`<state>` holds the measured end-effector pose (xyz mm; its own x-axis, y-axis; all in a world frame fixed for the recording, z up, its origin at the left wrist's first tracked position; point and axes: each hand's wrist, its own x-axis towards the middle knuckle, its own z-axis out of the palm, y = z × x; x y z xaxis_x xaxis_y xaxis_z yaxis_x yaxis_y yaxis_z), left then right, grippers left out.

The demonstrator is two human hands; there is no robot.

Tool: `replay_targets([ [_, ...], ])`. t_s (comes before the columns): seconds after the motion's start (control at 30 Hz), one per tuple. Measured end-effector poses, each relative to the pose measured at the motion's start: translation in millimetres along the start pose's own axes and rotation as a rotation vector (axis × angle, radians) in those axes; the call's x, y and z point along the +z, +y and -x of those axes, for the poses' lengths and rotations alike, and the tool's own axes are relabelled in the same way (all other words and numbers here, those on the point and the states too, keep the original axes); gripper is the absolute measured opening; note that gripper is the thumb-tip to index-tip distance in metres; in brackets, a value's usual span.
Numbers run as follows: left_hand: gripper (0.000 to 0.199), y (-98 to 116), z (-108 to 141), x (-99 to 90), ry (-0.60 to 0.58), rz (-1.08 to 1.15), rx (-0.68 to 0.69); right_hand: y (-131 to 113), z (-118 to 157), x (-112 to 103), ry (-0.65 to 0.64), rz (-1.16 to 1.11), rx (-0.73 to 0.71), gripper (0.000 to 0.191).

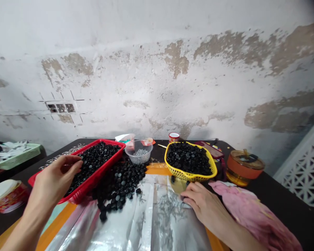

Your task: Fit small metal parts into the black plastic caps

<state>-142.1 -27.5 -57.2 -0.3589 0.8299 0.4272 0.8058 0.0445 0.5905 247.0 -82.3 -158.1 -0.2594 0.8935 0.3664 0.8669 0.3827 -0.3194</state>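
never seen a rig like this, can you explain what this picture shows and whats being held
There is no machine: these are a person's two bare hands, seen by one camera worn on the head. On the dark table, the left hand is over a red basket of small black pieces. The right hand is in front of a yellow basket, also filled with black pieces. More lie between the baskets, partly on a silvery sheet. I can't tell what, if anything, either hand holds.

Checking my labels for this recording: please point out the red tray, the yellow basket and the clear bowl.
Red tray (101, 170): head view, on its long near wall.
Yellow basket (187, 174): head view, on its front wall.
Clear bowl (139, 160): head view, on its front wall.
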Motion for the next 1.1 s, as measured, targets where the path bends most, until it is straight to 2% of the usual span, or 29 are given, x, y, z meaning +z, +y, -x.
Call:
replay_targets([
  [0.07,0.030,-10,-8,-3.1,-0.139,-0.225,0.040,1,0,2,0.022,-0.023,-0.004,0.025],
  [0.13,0.035,-14,-11,-0.8,-0.216,-0.312,0.119,2,0,5,0.042,-0.049,-0.008,0.023],
  [0.2,0.039,-9,-7,5.2,-0.173,-0.346,0.203,3,1,7,0.049,-0.062,-0.005,0.020],
  [0.27,0.038,6,4,14.2,-0.072,-0.321,0.270,2,1,8,0.044,-0.061,0.015,0.017],
  [0.3,0.036,16,12,20.3,-0.059,-0.254,0.313,2,1,8,0.044,-0.070,0.029,0.016],
  [0.33,0.033,27,21,27.7,-0.114,-0.143,0.394,1,1,8,0.045,-0.092,0.042,0.015],
  [0.4,0.027,50,45,46.6,-0.387,0.035,0.482,-2,0,8,0.057,-0.176,0.048,0.015],
  [0.47,0.021,69,70,69.7,-0.588,0.101,0.515,-4,1,7,0.081,-0.278,0.018,0.017],
  [0.57,0.015,84,101,102.4,-0.701,0.034,0.555,-5,2,8,0.113,-0.388,-0.041,0.019],
  [0.63,0.013,86,113,116.9,-0.702,-0.033,0.565,-5,3,11,0.120,-0.444,-0.039,0.022],
  [0.73,0.012,83,118,127.1,-0.693,-0.054,0.554,-4,3,16,0.095,-0.572,-0.019,0.026],
  [0.83,0.013,81,118,130.6,-0.721,-0.013,0.549,-6,4,19,0.071,-0.675,-0.007,0.028],
  [0.97,0.016,80,120,132.3,-0.761,0.052,0.590,-10,3,18,0.087,-0.618,0.043,0.019],
  [1.1,0.017,78,123,126.7,-0.780,0.213,0.555,-14,3,23,0.060,-0.758,0.212,0.010],
])
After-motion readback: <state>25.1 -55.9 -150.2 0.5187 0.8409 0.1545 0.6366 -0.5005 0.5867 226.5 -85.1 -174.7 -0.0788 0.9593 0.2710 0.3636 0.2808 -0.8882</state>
